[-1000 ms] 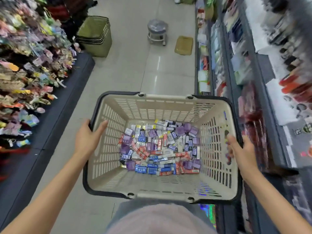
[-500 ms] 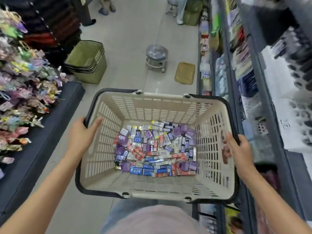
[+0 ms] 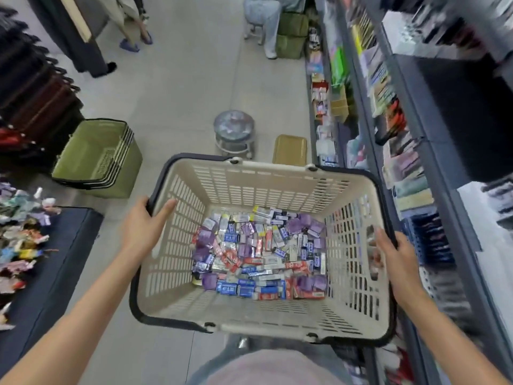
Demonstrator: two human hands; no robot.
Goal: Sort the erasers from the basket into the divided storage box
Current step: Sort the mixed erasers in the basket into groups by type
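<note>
A cream plastic basket (image 3: 266, 184) with a dark rim is carried in front of me, above the shop floor. Its bottom is covered with a heap of wrapped erasers (image 3: 258, 254) in blue, red, purple and white. My left hand (image 3: 141, 226) grips the basket's left rim, thumb over the edge. My right hand (image 3: 394, 257) grips the right rim, its fingers showing through the slotted wall. No divided storage box is in view.
A shelving unit (image 3: 388, 112) full of stationery runs along the right. A stack of green baskets (image 3: 97, 157), a round stool (image 3: 234, 132) and a yellow tray (image 3: 290, 148) stand on the floor ahead. A display table with trinkets (image 3: 25, 240) is at left. People stand farther down the aisle.
The view has tilted up and moved forward along the aisle: the green baskets, stool and tray sit lower and nearer now. Both hands keep the same hold on the basket.
</note>
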